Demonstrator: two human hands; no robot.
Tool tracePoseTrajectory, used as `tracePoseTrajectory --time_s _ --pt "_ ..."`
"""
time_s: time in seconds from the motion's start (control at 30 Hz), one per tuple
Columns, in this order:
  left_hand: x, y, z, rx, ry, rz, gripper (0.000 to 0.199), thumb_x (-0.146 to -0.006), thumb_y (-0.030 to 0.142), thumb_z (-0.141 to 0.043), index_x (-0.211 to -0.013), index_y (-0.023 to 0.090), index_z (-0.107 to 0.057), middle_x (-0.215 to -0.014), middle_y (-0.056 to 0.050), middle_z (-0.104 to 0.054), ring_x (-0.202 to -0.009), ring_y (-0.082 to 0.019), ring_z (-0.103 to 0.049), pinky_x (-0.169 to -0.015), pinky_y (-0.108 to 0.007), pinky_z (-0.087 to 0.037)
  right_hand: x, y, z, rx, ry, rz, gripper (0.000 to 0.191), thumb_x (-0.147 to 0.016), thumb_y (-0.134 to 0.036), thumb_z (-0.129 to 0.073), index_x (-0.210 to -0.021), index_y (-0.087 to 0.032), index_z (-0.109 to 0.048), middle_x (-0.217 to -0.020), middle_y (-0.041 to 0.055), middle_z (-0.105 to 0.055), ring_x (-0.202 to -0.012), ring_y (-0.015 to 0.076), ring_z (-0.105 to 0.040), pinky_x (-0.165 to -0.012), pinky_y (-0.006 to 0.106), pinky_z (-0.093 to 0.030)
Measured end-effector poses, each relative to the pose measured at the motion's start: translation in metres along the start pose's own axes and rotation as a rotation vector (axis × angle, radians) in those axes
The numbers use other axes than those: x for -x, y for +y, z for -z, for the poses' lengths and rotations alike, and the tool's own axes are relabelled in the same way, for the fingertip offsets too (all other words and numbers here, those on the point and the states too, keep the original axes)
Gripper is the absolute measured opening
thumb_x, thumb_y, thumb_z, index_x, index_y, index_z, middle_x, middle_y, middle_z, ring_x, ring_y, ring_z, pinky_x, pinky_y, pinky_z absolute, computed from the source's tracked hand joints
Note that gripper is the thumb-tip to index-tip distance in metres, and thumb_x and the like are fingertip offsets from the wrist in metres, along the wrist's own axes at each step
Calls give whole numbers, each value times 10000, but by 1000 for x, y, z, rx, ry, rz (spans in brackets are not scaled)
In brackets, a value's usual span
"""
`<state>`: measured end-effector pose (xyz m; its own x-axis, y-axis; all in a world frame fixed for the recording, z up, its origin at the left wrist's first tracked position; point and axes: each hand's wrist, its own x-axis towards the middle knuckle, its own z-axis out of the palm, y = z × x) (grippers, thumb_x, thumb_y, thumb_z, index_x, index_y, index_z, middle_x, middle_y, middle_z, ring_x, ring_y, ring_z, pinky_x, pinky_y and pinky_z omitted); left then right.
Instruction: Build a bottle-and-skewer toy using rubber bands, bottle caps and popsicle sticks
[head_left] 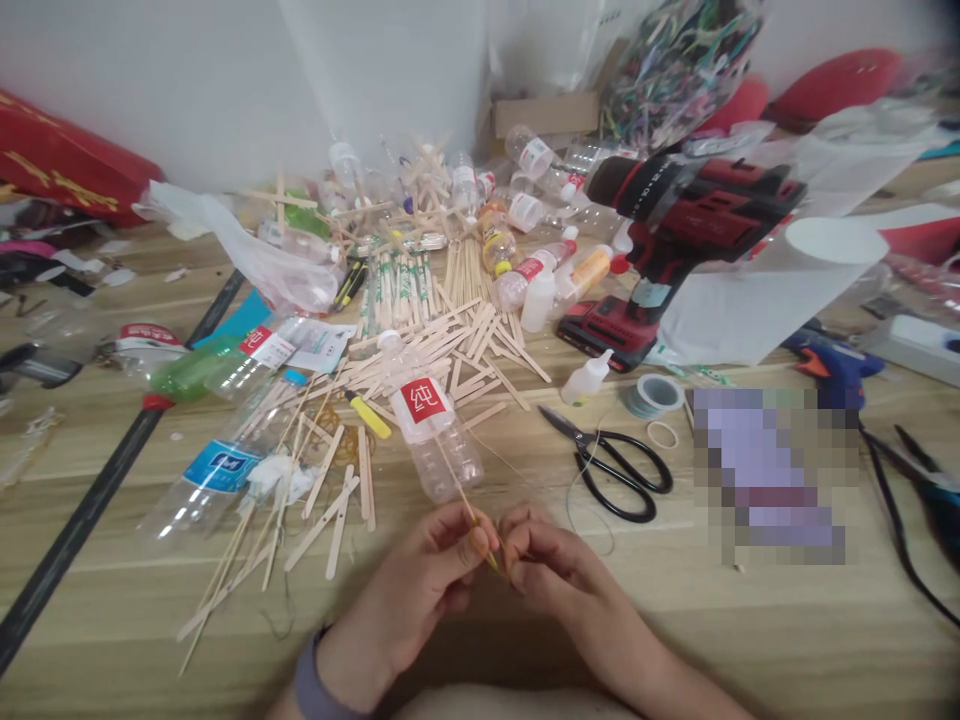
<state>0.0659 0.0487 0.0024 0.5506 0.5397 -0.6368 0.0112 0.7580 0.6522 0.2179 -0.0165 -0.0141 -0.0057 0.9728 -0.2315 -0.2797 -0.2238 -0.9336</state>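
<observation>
My left hand is closed in a pinch around a thin wooden skewer. The skewer slants up and away, crossing in front of a clear plastic bottle with a red and white label. At its near end, by my left thumb, a small yellowish bit shows, too small to name. My right hand meets the left at that end, with fingers pinched together. What those fingers hold is hidden. To the right of my hands lie black-handled scissors and a thin string.
Popsicle sticks and a yellow utility knife lie left. A red cordless drill stands upright at back right, near a tape roll and a small white squeeze bottle. A blue glue gun sits far right.
</observation>
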Motion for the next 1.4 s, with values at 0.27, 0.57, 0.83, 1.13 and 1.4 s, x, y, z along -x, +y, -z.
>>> tracePoseTrajectory --time_s 0.27,0.57,0.83,1.13,1.4 --pt "-1 -10 -5 -19 36 -40 448 -692 523 -784 -781 171 -520 -675 41 -598 -433 -20 -334 -385 -166 -174 2 9 5 -662 45 -313 284 -693 -380 -785 -699 -202 -564 -604 -107 -459 -372 8 -125 -355 162 -150" --pt "11 -9 -1 -30 -32 -19 400 -714 487 -777 -736 168 -537 -650 10 -634 -429 -36 -415 -372 -166 -247 -5 -37 38 140 -471 -566 227 -739 -117 -550 -788 -168 -766 -426 -65 -582 -230 15 -291 -241 133 -137" --pt "6 -11 -7 -116 5 -33 445 -752 584 -690 -843 163 -578 -533 50 -556 -353 -37 -390 -320 -164 -168 -15 -29 7 247 -289 -321 255 -699 -158 -699 -932 -237 -762 -755 -23 -730 -558 122 -597 -336 135 -385" --pt "5 -22 1 -452 88 -88 575 -851 689 -469 -993 153 -620 -442 66 -497 -330 -82 -393 -343 -187 -230 -12 -5 -11 122 -176 -233 276 -856 -452 -620 -887 -194 -715 -657 -14 -673 -455 103 -586 -355 162 -401" --pt "20 -12 3 -819 115 -224 397 -954 438 -453 -1162 186 -679 -616 5 -605 -570 -160 -555 -544 -247 -378 -14 3 -7 73 -40 -264 424 -766 -583 -667 -649 -180 -612 -521 -53 -549 -347 81 -510 -342 185 -311"
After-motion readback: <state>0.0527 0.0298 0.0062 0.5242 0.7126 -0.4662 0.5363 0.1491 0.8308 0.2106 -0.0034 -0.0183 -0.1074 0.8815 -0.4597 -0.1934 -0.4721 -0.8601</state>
